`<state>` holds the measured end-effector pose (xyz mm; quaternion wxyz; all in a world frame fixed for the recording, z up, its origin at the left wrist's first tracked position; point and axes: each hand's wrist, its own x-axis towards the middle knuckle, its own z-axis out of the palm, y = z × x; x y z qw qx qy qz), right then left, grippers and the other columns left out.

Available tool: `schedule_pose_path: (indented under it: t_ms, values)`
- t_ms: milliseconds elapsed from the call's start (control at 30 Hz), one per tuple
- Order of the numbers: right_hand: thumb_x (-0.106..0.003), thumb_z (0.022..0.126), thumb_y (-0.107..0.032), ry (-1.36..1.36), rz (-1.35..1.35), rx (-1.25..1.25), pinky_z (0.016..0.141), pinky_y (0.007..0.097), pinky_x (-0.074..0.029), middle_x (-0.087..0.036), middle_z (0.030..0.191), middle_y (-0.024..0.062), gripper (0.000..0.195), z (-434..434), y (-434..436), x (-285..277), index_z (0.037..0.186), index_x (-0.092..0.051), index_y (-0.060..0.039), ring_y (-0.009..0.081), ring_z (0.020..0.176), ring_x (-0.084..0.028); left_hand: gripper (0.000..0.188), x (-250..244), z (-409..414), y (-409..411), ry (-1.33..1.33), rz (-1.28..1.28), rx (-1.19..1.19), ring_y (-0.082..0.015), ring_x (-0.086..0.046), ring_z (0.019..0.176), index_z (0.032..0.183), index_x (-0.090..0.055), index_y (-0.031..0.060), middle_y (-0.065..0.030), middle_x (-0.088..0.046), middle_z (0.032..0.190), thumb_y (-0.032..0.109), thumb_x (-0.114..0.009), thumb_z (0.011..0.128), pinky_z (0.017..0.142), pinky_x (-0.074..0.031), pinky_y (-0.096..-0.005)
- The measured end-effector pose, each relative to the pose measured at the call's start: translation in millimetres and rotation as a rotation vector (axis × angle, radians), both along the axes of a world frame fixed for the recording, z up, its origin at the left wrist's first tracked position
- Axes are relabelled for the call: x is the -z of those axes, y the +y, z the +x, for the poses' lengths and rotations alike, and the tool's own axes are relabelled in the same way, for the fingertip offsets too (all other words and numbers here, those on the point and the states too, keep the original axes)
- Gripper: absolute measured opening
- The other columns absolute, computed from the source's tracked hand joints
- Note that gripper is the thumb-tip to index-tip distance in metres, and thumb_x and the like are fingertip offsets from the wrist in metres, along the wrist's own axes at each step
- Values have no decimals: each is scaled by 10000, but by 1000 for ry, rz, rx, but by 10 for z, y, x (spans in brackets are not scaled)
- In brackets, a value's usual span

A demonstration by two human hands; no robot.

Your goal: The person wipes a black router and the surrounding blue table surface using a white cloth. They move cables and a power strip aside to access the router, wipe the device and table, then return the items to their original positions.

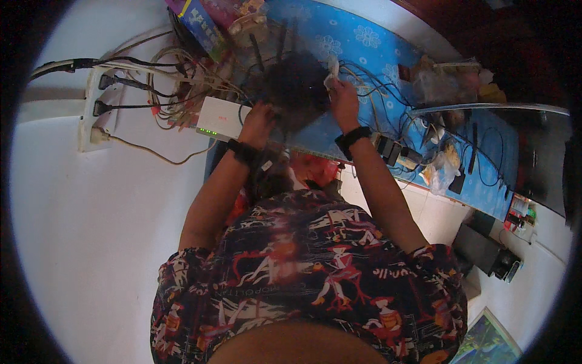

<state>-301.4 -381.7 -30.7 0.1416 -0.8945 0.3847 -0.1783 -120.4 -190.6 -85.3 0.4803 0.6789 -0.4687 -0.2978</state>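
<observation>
A black wireless router (pixel 298 86) with upright antennas is above the blue flowered tablecloth, dark and blurred in the middle. My left hand (pixel 258 123) grips its near left edge, with the fingertips partly lost against the dark casing. Pinched in my right hand (pixel 344 103) is a whitish crumpled tissue or cloth (pixel 333 70), which sits against the router's right side. A white modem box (pixel 220 117) with several lit green lights lies just left of my left hand. Both wrists wear black bands.
At left, a white power strip (pixel 93 109) on the wall holds several plugs. Tangled cables (pixel 170 86) run behind the modem. Black adapters (pixel 388 149) and more cords lie right of my right forearm. A large dark screen (pixel 523 154) stands further right. Plastic bags (pixel 443 84) lie at the back.
</observation>
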Motion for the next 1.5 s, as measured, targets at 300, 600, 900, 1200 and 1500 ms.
schedule_pose_path:
  t_ms: [300, 600, 900, 1200, 1500]
  values:
    - [-566, 818, -105, -120, 212, 118, 718, 411, -466, -560, 991, 148, 235, -155, -78, 100, 1048, -613, -95, 333, 886, -557, 284, 230, 116, -53, 517, 86, -40, -178, -524, 1030, 1145, -517, 118, -13, -545, 1131, 183, -513, 869, 792, -425, -289]
    - [-551, 809, -75, -237, 492, -133, 768, 359, -490, -567, 989, 100, 241, -51, 604, 163, 1034, -629, -113, 284, 900, -569, 241, -362, -46, -167, 1187, 166, -235, -142, -547, 980, 1132, -521, 113, -5, -581, 1069, 205, -465, 917, 662, -449, -283]
    - [-542, 839, -138, -349, 210, -193, 735, 369, -473, -564, 954, 107, 199, 119, 929, 188, 1024, -617, -129, 293, 880, -561, 234, 139, 81, -17, 373, 57, -65, -183, -565, 958, 1112, -536, 80, -49, -588, 1062, 170, -486, 902, 782, -462, -320]
    - [-514, 853, -156, -350, 336, -35, 817, 358, -458, -558, 1019, 96, 206, 88, 470, 110, 1018, -618, -87, 292, 955, -544, 284, -310, -54, -116, 1261, 113, -322, -227, -563, 1003, 1174, -499, 46, -87, -581, 1108, 213, -449, 950, 906, -452, -362]
    - [-525, 869, -177, -13, 309, -231, 798, 345, -456, -567, 1017, 110, 215, -306, 715, 0, 1017, -635, -66, 270, 914, -563, 241, -509, -117, -129, 1217, 109, -263, -182, -517, 1053, 1134, -486, 98, -52, -542, 1100, 197, -416, 925, 891, -403, -362]
